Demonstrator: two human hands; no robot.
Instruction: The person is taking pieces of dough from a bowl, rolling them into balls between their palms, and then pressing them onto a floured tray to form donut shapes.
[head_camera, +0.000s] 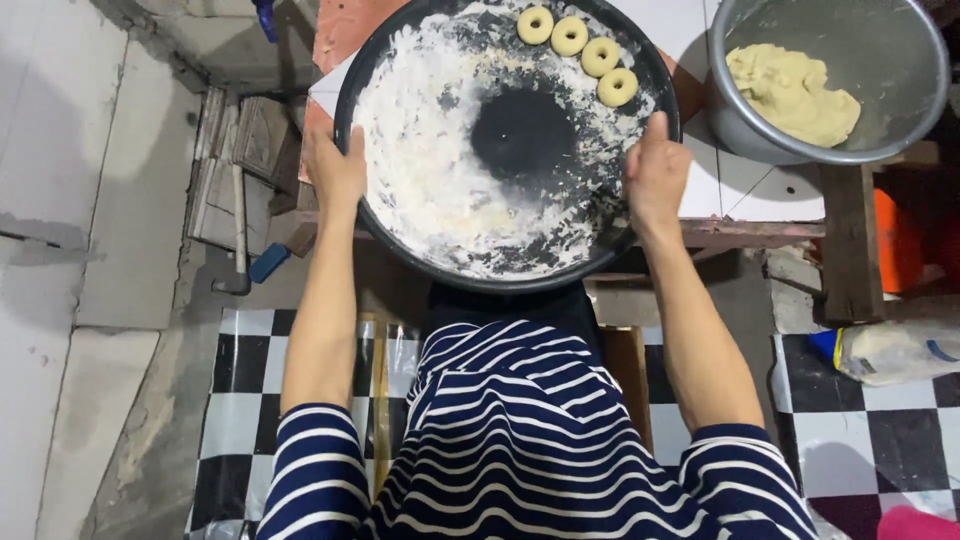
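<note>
Firmly, left hand (337, 172) and right hand (655, 178) clasp the floured tray's (440, 190) rim (4 dough rings (577, 55))

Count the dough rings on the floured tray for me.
4 dough rings, in a curved row along the far right rim of the round black tray. None appear hidden.

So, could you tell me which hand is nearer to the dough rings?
Right. The right hand grips the tray rim just below the dough rings; the left hand holds the opposite rim.
</note>
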